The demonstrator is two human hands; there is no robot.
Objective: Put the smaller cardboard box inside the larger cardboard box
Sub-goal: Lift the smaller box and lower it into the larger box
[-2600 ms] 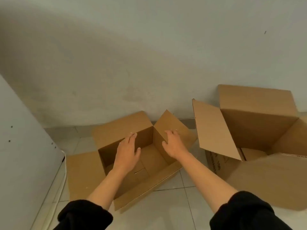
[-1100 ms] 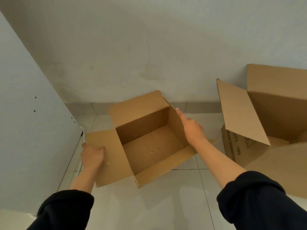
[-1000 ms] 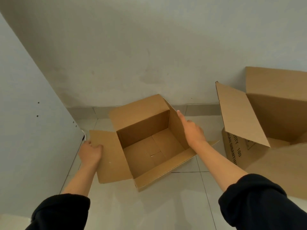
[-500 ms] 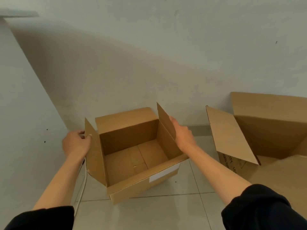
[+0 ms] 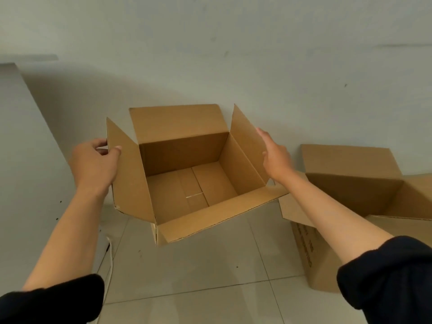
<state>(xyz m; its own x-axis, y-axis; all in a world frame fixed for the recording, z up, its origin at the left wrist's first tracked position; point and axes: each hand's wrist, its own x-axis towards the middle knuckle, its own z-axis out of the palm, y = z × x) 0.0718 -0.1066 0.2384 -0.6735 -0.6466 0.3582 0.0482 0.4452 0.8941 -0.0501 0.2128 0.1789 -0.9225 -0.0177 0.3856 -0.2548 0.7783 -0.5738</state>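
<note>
The smaller cardboard box (image 5: 194, 183) hangs above the floor in the middle of the head view, open side up, empty, flaps raised. My left hand (image 5: 93, 164) grips its left flap, thumb over the flap's edge. My right hand (image 5: 275, 157) presses flat against the outside of its right flap. The larger cardboard box (image 5: 350, 190) stands on the floor to the right, open, its flaps spread; my right forearm crosses in front of its left flap.
A pale wall (image 5: 233, 54) runs behind both boxes. A white panel (image 5: 25, 160) stands on the left, with a white cord (image 5: 109, 253) at its foot. The floor (image 5: 198, 277) is light tile.
The smaller box has come up off the floor between my hands, with its side flaps folded upward. Before that my left hand moved from inside the box to the left flap.
</note>
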